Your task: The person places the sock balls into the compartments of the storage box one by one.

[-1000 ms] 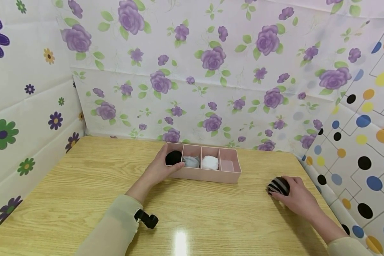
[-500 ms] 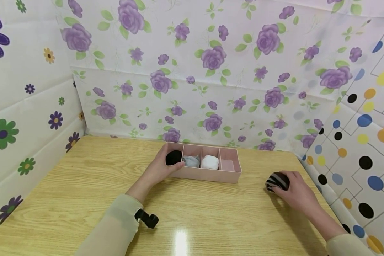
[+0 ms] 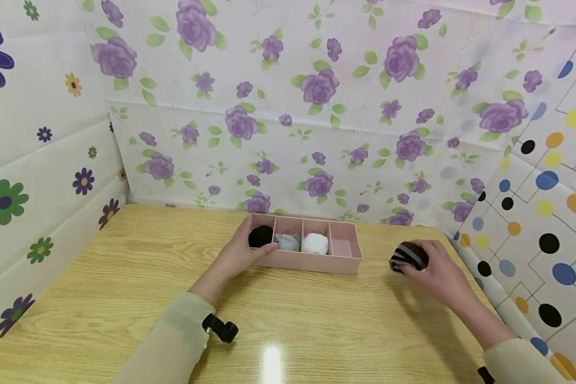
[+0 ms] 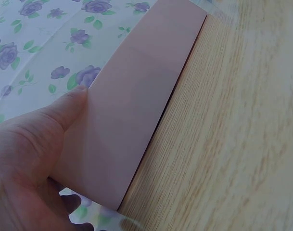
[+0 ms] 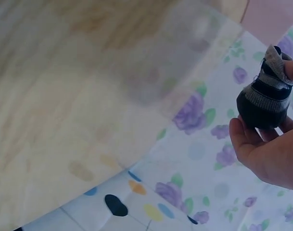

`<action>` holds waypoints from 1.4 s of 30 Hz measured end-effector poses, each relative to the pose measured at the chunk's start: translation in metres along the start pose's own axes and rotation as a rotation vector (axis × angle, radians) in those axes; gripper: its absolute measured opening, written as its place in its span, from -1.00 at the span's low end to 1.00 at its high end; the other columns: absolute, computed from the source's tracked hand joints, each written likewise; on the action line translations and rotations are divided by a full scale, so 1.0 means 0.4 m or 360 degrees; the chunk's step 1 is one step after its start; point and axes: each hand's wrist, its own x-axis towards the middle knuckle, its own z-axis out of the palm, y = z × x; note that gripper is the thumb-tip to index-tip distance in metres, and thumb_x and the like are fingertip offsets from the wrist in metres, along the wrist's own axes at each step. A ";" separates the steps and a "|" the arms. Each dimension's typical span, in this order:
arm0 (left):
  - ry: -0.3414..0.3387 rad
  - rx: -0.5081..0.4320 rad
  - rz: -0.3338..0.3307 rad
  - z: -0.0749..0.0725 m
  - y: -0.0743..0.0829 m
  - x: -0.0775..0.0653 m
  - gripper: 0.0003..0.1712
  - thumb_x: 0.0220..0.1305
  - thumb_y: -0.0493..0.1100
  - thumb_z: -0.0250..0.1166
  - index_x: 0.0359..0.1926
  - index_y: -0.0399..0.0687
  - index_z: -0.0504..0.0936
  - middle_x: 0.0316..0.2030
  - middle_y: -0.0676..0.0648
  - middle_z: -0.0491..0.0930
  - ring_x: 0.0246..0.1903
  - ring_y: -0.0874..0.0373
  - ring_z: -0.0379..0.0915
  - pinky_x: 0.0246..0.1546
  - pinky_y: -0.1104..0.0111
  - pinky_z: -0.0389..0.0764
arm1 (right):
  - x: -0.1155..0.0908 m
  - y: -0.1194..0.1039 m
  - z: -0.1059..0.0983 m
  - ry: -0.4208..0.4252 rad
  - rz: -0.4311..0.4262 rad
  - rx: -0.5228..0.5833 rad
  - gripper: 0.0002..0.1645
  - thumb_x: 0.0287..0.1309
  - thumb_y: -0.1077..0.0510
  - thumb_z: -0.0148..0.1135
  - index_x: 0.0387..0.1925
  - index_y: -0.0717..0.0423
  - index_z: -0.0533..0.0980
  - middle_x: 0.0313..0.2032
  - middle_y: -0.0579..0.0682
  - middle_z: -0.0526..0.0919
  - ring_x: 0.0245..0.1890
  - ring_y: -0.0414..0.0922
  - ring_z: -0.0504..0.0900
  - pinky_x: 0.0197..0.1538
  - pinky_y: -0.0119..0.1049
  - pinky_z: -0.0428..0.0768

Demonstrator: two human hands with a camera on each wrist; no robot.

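A long pink divided box [image 3: 312, 262] stands on the table near its back edge. Its compartments hold, from the left, a black bundle [image 3: 261, 236], a grey bundle [image 3: 287, 242] and a white bundle [image 3: 315, 244]; the rightmost has nothing in it. My left hand [image 3: 240, 249] grips the box's left end, thumb along the front wall in the left wrist view. To the right of the box, my right hand [image 3: 440, 272] holds a rolled black-and-grey striped sock [image 3: 409, 257] above the table. The right wrist view shows the striped sock [image 5: 265, 94] between thumb and fingers.
The wood-grain table [image 3: 317, 320] runs up to a purple-flowered cloth backdrop [image 3: 278, 144]. Side sheets stand on both sides, a dotted one [image 3: 547, 213] close by the right arm. A black clip-like mount [image 3: 220, 328] sits at the left cuff.
My right hand has lifted the striped sock off the table and moved it slightly left and toward the back. The left hand and the box have stayed put.
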 end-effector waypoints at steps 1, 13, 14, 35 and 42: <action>0.0000 0.0005 -0.0008 0.000 0.000 -0.001 0.35 0.50 0.28 0.45 0.80 -0.18 -0.26 0.73 -0.29 0.00 0.68 -0.30 -0.01 0.59 -0.24 0.17 | 0.005 -0.005 0.000 0.0006 -0.0013 0.0000 -0.13 0.45 -0.03 0.52 0.53 0.33 0.38 0.34 0.42 0.40 0.11 0.32 0.59 0.03 0.34 0.61; -0.0004 0.0023 -0.0019 -0.002 0.001 -0.002 0.36 0.49 0.30 0.45 0.81 -0.13 -0.27 0.73 -0.28 0.00 0.68 -0.30 0.00 0.58 -0.24 0.19 | 0.050 -0.066 -0.005 0.0033 -0.0130 0.0072 -0.21 0.46 0.00 0.53 0.54 0.18 0.43 0.35 0.30 0.47 0.17 0.27 0.59 0.09 0.34 0.58; -0.0003 0.0028 -0.0019 -0.002 0.000 -0.002 0.36 0.49 0.31 0.45 0.81 -0.13 -0.27 0.74 -0.27 -0.01 0.68 -0.30 -0.01 0.58 -0.24 0.19 | 0.054 -0.073 -0.005 0.0036 -0.0141 0.0076 -0.21 0.46 0.01 0.53 0.54 0.17 0.43 0.34 0.30 0.48 0.16 0.26 0.59 0.09 0.34 0.58; -0.0013 0.0034 -0.0063 0.001 -0.001 0.000 0.40 0.48 0.34 0.44 0.81 -0.11 -0.32 0.76 -0.28 -0.13 0.68 -0.31 -0.03 0.58 -0.25 0.18 | 0.146 -0.183 0.049 0.0010 -0.0263 0.0206 -0.23 0.44 0.10 0.53 0.52 0.24 0.44 0.37 0.31 0.47 0.17 0.24 0.59 0.15 0.29 0.58; -0.0005 0.0021 -0.0059 0.002 0.000 -0.002 0.39 0.48 0.34 0.45 0.82 -0.10 -0.31 0.76 -0.27 -0.11 0.68 -0.32 -0.02 0.57 -0.26 0.19 | 0.184 -0.192 0.082 -0.0027 -0.0286 0.0253 -0.27 0.43 0.12 0.53 0.49 0.21 0.47 0.37 0.31 0.46 0.18 0.25 0.58 0.17 0.28 0.57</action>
